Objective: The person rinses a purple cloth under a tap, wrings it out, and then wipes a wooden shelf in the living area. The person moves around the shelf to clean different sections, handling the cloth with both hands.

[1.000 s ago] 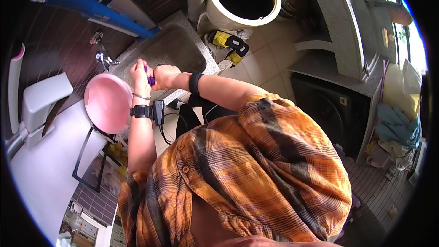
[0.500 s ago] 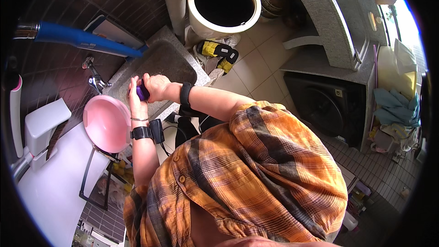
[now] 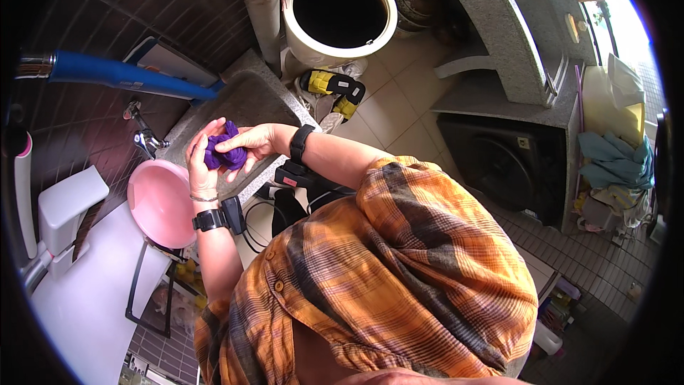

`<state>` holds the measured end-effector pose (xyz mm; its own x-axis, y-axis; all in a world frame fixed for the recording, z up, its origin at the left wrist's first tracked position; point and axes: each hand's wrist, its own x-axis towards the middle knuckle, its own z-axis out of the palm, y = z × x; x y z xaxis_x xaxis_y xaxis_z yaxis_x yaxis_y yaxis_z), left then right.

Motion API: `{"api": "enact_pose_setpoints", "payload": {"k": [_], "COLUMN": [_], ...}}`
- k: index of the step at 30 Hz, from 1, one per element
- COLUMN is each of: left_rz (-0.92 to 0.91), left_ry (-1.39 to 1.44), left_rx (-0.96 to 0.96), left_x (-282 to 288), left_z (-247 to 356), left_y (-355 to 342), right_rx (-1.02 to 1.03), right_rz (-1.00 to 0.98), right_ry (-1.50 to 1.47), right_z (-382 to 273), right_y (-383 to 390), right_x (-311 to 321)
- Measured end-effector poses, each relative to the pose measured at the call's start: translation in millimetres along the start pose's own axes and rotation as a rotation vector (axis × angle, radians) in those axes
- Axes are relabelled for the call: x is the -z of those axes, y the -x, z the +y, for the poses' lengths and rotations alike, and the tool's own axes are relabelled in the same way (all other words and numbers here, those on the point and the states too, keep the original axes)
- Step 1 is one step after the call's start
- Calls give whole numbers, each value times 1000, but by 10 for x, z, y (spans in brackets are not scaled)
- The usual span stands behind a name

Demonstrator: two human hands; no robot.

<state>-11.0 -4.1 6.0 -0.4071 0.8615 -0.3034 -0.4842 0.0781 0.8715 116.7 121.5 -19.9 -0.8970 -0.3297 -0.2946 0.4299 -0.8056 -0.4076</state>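
A crumpled purple cloth [image 3: 229,158] is bunched between my two hands over the near side of a grey stone sink [image 3: 246,85]. My left hand [image 3: 199,164] cups it from the left, fingers curled round its edge. From the right, my right hand [image 3: 258,141] grips the bundle, with the thumb lying across the top and some fingers underneath. Part of the cloth stands up between the hands. A metal tap [image 3: 147,135] juts from the wall to the left of my left hand.
A pink basin [image 3: 160,203] tilts beside my left wrist. A blue pipe [image 3: 128,71] runs along the wall toward the sink. Beyond the sink stands an open round-mouthed tub [image 3: 388,18]; yellow-and-black shoes [image 3: 328,85] lie near it. At right is a black front-loading machine [image 3: 491,160].
My hands have loosened from a tight press round the cloth. More of the purple bundle shows now, spread wider, and my right hand has turned with its thumb on top.
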Motion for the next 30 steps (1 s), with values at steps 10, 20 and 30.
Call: {"api": "enact_pose_setpoints", "payload": {"k": [10,20,30], "left_rz": [162,506,247], "left_ry": [-71,86,168], "left_rx": [9,133,-35], "left_x": [-90,71,138], "left_z": [74,-308,-337], "left_y": [-68,-170,9], "right_rx": [-138,-174,83], "right_rz": [179,732,473], "right_ry": [295,1433,1053], "right_z": [30,144,104], "right_y": [-131,-309,-273], "right_x": [-155,-389,-122]}}
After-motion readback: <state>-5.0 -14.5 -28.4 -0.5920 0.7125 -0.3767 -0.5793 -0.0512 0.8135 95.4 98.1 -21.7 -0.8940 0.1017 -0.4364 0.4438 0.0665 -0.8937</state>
